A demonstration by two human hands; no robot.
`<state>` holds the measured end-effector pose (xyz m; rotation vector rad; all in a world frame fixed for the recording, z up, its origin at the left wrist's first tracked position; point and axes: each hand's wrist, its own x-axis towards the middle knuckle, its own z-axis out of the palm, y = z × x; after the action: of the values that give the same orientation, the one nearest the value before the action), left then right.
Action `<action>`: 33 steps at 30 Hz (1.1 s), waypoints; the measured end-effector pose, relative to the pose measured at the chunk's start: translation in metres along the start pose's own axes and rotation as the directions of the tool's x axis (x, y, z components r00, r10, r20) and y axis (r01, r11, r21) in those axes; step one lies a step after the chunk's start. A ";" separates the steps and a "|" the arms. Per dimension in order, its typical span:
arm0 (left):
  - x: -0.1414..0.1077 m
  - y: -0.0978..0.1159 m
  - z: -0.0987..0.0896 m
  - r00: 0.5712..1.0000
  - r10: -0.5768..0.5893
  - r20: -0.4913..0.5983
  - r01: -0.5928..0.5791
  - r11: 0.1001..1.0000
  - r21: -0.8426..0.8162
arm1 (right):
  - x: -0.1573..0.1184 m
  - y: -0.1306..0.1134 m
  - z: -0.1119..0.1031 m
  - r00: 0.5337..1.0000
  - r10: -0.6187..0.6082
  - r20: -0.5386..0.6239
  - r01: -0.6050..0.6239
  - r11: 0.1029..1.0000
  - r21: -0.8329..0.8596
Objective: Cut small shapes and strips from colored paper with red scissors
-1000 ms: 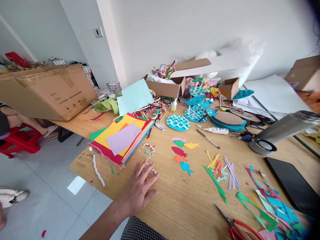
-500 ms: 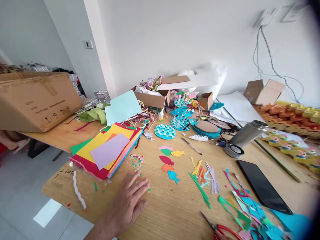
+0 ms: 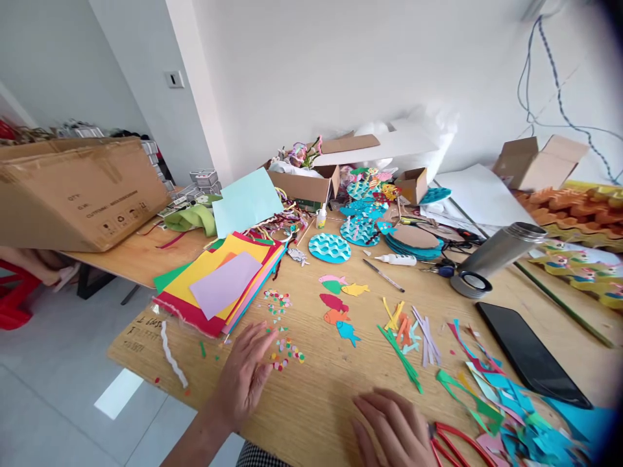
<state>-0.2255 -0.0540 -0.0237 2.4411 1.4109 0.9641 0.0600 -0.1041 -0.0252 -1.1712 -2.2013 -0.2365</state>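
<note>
My left hand (image 3: 246, 373) hovers at or rests on the table just left of the small round confetti dots (image 3: 289, 350), fingers apart and holding nothing. My right hand (image 3: 392, 428) is low in the view, palm down, with nothing visible in it. Close to its right side lie red-handled scissors (image 3: 455, 444), partly cut off by the lower edge. Paper fish, among them a blue one (image 3: 348, 333) and a yellow one (image 3: 355, 289), lie in a column mid-table. Thin strips of green paper (image 3: 402, 360) and purple paper (image 3: 427, 336) sit right of them.
Coloured paper sheets (image 3: 226, 282) are stacked at the left. A phone (image 3: 533, 353), a steel flask (image 3: 503, 256) and paper scraps (image 3: 530, 428) lie at the right. Behind are a wavy blue disc (image 3: 329, 248), a glue bottle (image 3: 396, 259) and cardboard boxes.
My right hand has come further into view, off the scissors, and now lies to their left. My left hand has drawn back left, uncovering confetti dots. The view has shifted slightly.
</note>
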 end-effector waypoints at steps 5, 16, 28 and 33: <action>-0.008 -0.003 0.001 0.994 -0.063 -0.088 0.053 0.992 -0.112 | 0.054 -0.034 0.032 0.985 0.103 0.135 -0.121 0.984 0.128; 0.002 0.005 -0.004 1.000 0.000 0.027 0.002 0.998 -0.068 | 0.059 -0.043 0.049 0.978 0.116 0.171 -0.148 0.970 0.192; -0.003 0.000 -0.001 1.000 -0.004 -0.029 0.004 1.000 -0.008 | 0.064 -0.043 0.046 0.961 0.170 0.218 -0.207 0.965 0.160; -0.002 -0.001 0.000 0.997 0.005 -0.083 -0.008 0.999 -0.037 | 0.065 -0.006 0.034 0.951 0.248 0.182 -0.260 0.965 0.042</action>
<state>-0.2266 -0.0553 -0.0251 2.4061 1.3979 1.0955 0.0134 -0.0488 -0.0118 -1.4709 -2.1576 0.0485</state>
